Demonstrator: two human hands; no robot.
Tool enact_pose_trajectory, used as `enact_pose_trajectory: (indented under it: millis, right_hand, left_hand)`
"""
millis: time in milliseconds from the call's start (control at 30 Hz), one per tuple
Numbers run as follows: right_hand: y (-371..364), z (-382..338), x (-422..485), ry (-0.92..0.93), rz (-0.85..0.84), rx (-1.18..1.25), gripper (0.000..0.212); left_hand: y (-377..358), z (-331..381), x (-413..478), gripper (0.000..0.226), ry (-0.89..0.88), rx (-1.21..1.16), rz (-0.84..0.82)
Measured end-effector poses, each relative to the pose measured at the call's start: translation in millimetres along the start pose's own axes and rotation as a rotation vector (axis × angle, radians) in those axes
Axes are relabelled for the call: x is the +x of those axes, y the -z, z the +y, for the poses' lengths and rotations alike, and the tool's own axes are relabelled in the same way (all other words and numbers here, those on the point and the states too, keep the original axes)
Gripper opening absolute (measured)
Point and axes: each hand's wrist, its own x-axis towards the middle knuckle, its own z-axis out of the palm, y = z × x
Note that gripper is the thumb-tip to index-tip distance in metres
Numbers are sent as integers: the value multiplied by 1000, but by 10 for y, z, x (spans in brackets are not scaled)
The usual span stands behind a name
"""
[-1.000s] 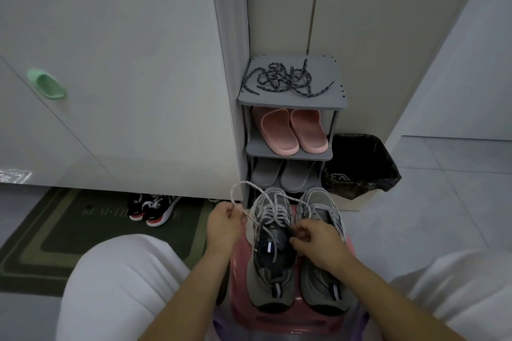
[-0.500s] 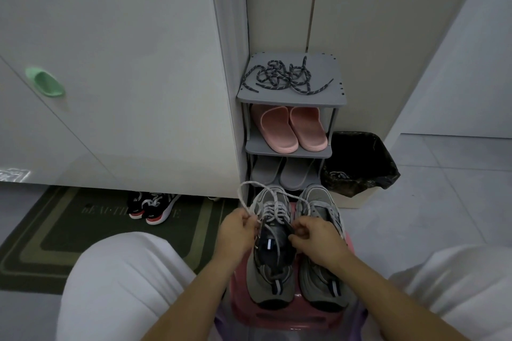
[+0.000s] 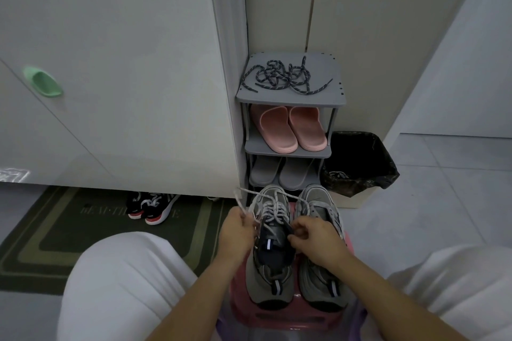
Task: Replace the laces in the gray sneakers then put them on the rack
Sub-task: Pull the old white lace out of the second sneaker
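Two gray sneakers stand side by side on a pink stool (image 3: 282, 318) between my knees. The left sneaker (image 3: 270, 282) carries a whitish lace (image 3: 273, 209) whose loose loop arcs over its toe. My left hand (image 3: 238, 232) pinches the lace's end at the shoe's left side. My right hand (image 3: 313, 241) grips the lace at the tongue, partly covering the right sneaker (image 3: 318, 202). A dark speckled lace (image 3: 285, 77) lies tangled on top of the gray rack (image 3: 332, 97).
Pink slippers (image 3: 288, 127) and gray slippers (image 3: 279, 171) fill the rack's lower shelves. A black-lined bin (image 3: 357, 160) stands to its right. Black and red sneakers (image 3: 151, 205) sit on a green mat (image 3: 55, 230) under a white cabinet.
My left hand has moved right, closer to the left sneaker, and the raised lace loop has dropped lower and flatter. My right hand stays at the tongue.
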Motion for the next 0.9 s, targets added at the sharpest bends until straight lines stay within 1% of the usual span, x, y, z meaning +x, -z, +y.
enact_pose_trajectory:
  millis: [67, 133, 200, 267, 333, 367, 500, 600, 667, 700, 733, 833, 900]
  right_hand:
    - [4, -2, -4, 0, 0, -6, 25]
    - [6, -1, -6, 2, 0, -13, 26]
    - [7, -2, -1, 5, 1, -19, 26]
    - [8, -8, -1, 11, 4, -23, 26]
    - [7, -10, -1, 11, 3, -21, 25]
    - [6, -11, -2, 11, 3, -20, 24]
    - [1, -3, -2, 3, -3, -14, 25]
    - [6, -12, -7, -2, -14, -15, 25]
    - [8, -13, -6, -4, -14, -7, 24]
    - [10, -10, -8, -4, -13, -3, 25]
    - [9, -9, -10, -1, -14, -2, 26]
    - [-2, -12, -2, 9, -21, -8, 28]
    - [-1, -32, 4, 9, -20, -12, 28]
  left_hand:
    - [21, 31, -4, 19, 105, -235, 32]
    - [31, 32, 2, 20, 98, -233, 25]
    - [29, 22, -9, 18, 29, -141, -30]
    - [14, 15, -27, 17, -21, 30, -78]
    - [4, 13, -30, 17, -59, 215, -87]
    - [5, 13, -17, 17, -55, 232, -82]
    - [42, 56, 10, 22, 159, -132, -70]
    - [100, 113, -16, 21, 239, -275, -2]
    - [187, 177, -12, 25, 298, -439, 52]
    - [225, 181, 15, 27, 309, -450, 60]
    - [250, 163, 51, 28, 295, -358, 50]
    - [284, 78, 91, 19, 189, 216, -70]
    - [303, 65, 40, 14, 172, 545, -185]
